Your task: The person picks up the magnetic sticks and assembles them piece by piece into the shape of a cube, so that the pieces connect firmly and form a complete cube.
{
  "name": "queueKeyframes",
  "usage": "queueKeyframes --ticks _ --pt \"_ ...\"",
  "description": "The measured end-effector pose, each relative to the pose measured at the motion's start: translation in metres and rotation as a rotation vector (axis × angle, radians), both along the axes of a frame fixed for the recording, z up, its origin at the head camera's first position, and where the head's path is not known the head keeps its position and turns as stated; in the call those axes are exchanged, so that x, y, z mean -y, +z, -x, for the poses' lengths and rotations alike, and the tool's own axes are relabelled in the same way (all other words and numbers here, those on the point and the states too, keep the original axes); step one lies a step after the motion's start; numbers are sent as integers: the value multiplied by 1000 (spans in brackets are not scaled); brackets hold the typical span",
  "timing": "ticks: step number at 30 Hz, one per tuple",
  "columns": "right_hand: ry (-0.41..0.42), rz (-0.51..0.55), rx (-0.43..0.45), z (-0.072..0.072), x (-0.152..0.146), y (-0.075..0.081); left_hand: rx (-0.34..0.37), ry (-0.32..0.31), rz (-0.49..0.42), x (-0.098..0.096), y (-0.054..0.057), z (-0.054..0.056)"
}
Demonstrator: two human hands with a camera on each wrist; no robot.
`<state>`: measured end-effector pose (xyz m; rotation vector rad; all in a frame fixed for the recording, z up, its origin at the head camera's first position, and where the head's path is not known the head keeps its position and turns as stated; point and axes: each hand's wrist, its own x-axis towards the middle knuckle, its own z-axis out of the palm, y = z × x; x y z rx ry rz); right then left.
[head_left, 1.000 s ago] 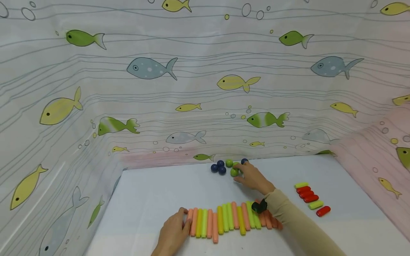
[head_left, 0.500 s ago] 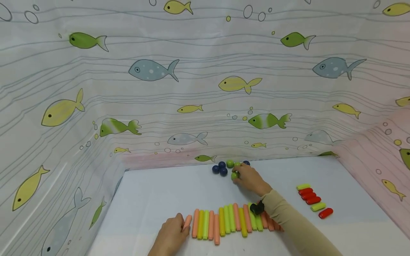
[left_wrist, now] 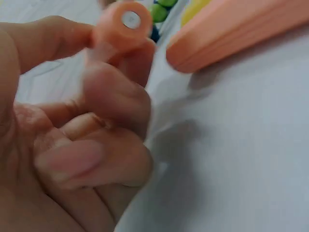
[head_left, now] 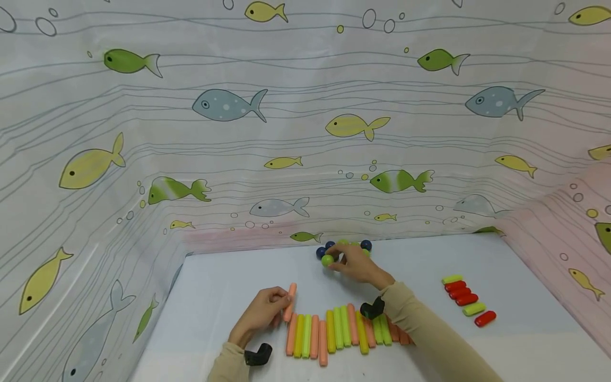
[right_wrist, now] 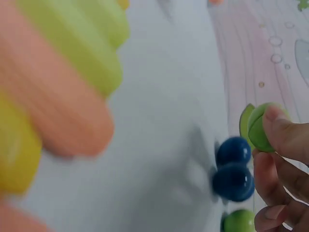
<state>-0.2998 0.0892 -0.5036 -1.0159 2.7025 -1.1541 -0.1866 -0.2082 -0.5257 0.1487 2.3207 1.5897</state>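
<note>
My left hand [head_left: 263,312] pinches an orange magnetic building stick [head_left: 290,301] between thumb and fingers, raised at a tilt over the left end of a row of sticks. In the left wrist view a silver disc shows in the end of the held stick [left_wrist: 113,36]. My right hand [head_left: 359,265] grips a green ball [head_left: 327,260] by thumb and fingertips, in front of the ball cluster. The right wrist view shows that green ball [right_wrist: 259,130] lifted beside two dark blue balls [right_wrist: 233,181]. Part of the cluster is hidden behind the right hand.
Orange, yellow and lime sticks [head_left: 314,337] lie side by side along the front, their right end under my right forearm. Short red [head_left: 485,318] and lime [head_left: 474,309] pieces form a slanting line at right. A fish-patterned sheet [head_left: 229,159] rises behind the white table [head_left: 229,281].
My left hand has drawn the leftmost orange stick away from the row, then raised it forward. The right hand has taken a green ball from the cluster and carried it left.
</note>
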Motion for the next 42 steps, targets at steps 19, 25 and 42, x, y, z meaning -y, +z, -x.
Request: queueKeyframes --ticks 19,25,42 --pt "128 19 4 -1 51 -9 50 -25 -28 -17 -16 40" --pt "92 -17 53 1 55 -15 42 -39 -51 -19 -16 42" --pt "-45 -94 58 -38 59 -5 94 144 -195 -9 -23 44"
